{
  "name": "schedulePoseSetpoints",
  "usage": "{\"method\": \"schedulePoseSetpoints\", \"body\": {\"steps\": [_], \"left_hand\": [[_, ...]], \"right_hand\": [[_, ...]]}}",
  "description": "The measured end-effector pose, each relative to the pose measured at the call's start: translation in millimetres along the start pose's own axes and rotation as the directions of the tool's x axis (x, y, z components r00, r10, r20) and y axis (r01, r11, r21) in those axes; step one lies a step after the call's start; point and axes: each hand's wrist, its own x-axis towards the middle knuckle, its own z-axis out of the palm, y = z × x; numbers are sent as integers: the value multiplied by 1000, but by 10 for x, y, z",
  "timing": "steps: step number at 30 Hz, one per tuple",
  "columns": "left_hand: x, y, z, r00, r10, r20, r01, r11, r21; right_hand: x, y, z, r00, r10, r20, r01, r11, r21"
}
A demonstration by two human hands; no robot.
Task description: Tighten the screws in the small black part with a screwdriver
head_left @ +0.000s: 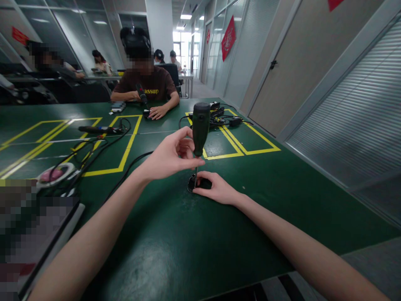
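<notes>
A black-handled screwdriver [201, 127] stands nearly upright in front of me, its thin shaft pointing down. My left hand [171, 154] is closed around the lower end of its handle, thumb in front and fingers curled behind. The shaft's tip reaches into a small round black part [191, 184] on the table, though the exact contact is hidden. Low at the table surface, my right hand [217, 189] pinches that black part between thumb and fingers, covering some of it.
The green table [175, 251] carries yellow tape outlines. Tangled black cables [219, 119] lie beyond my hands. To the left are a corded electric screwdriver [100, 129], a tape roll [56, 174] and a pixelated flat object [37, 234]. Across the table a person [145, 83] works with another screwdriver.
</notes>
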Motion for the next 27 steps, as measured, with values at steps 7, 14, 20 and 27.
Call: {"method": "schedulePoseSetpoints", "body": {"steps": [7, 14, 20, 27], "left_hand": [[-2, 36, -5, 999, -1, 34, -2, 996, 84], [3, 11, -9, 1000, -15, 15, 13, 995, 99], [10, 0, -8, 1000, -22, 8, 21, 997, 70], [3, -15, 18, 996, -76, 45, 80, 993, -82]], "right_hand": [[5, -5, -10, 1000, 2, 6, -2, 1000, -2], [2, 1, -15, 1000, -2, 8, 2, 1000, -1], [4, -14, -20, 1000, -3, 8, 3, 1000, -1], [2, -7, -6, 1000, 0, 3, 0, 1000, 8]]}}
